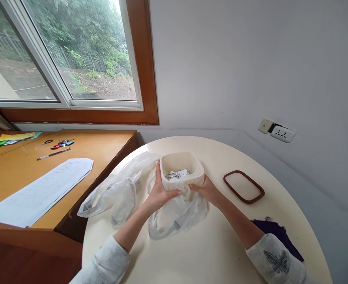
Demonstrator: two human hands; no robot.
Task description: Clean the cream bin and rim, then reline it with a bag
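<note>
A small cream wastebasket stands on the round table with its opening facing up. Crumpled white paper lies inside it. A translucent plastic bag hangs around the basket's outside and spreads over the table in front. My left hand grips the basket's left side, thumb across the front. On the other side my right hand holds the right front, its thumb also pressing the front near the bag. Both hands' remaining fingers are partly hidden. A brown rounded frame lies flat to the right of my right hand.
More translucent plastic spreads left on the cream round table. Dark purple cloth lies by my right forearm. The wooden desk at left holds papers, a pen and keys. A wall socket is at right.
</note>
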